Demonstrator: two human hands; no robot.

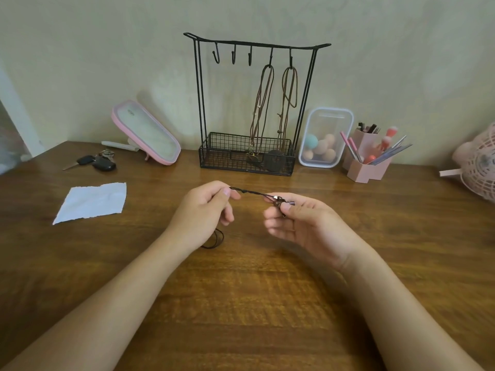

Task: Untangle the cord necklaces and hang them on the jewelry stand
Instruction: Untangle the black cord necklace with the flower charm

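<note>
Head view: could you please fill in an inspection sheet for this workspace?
Surface: brown wooden table, glossy.
Job's things: black wire jewelry stand, two brown cord necklaces on its two rightmost hooks, three hooks free; dark beaded cord necklace held between both hands.
Clutter: white paper sheet, black car keys, pink-framed mirror, clear sponge box, pink brush holder, pink fan.
Hands: left hand pinches the cord; right hand pinches its beaded end.
Cables: nothing seen.
Surroundings: pale wall.
</note>
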